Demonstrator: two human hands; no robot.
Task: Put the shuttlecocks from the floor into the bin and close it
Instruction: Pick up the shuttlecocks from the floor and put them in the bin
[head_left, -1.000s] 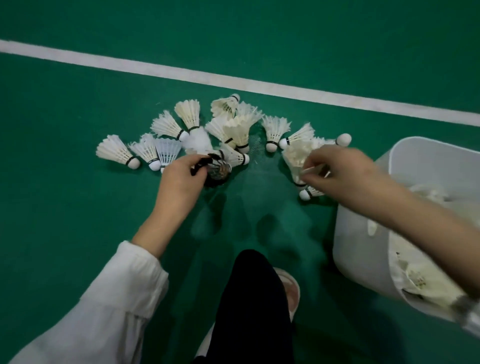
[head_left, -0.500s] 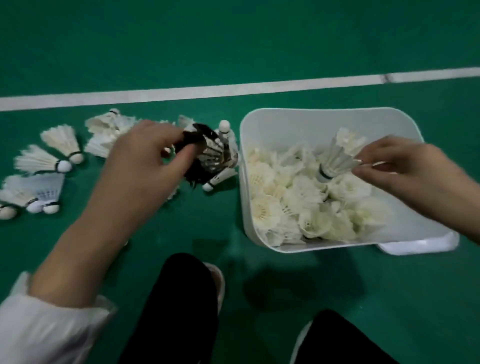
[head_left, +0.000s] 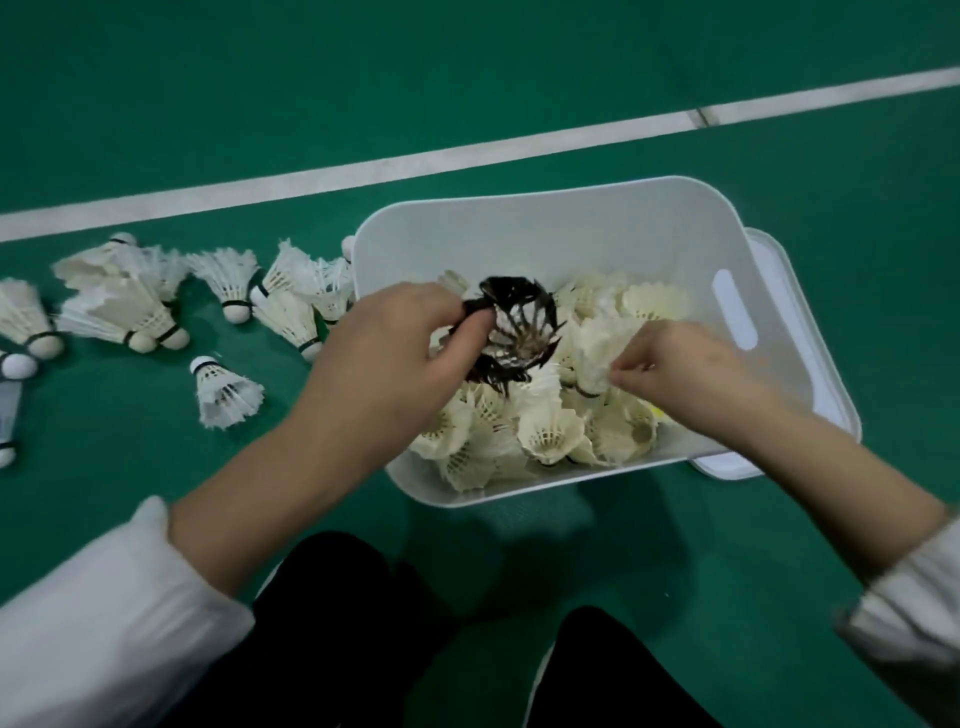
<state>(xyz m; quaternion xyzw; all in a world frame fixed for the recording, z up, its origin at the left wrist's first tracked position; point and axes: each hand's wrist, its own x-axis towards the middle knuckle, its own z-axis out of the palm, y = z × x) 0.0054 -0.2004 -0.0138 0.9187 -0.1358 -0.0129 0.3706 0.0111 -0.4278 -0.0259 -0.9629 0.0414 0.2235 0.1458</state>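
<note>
An open white bin (head_left: 545, 223) stands on the green floor, holding several white shuttlecocks (head_left: 545, 436). My left hand (head_left: 395, 353) is over the bin's left side and pinches a black-feathered shuttlecock (head_left: 514, 327) by its feathers. My right hand (head_left: 685, 374) is inside the bin and pinches a white shuttlecock (head_left: 597, 348) just above the pile. Several more white shuttlecocks (head_left: 124, 306) lie on the floor left of the bin, one (head_left: 223, 395) lying apart nearer to me.
The bin's white lid (head_left: 795, 291) lies partly under the bin on its right side. A white court line (head_left: 467, 156) runs across the floor behind the bin. My knees in black trousers (head_left: 337, 623) are at the bottom.
Both hands moved from the floor pile to over the bin, the left carrying the black shuttlecock in and the right lowering a white one onto the pile. The view shifted right.
</note>
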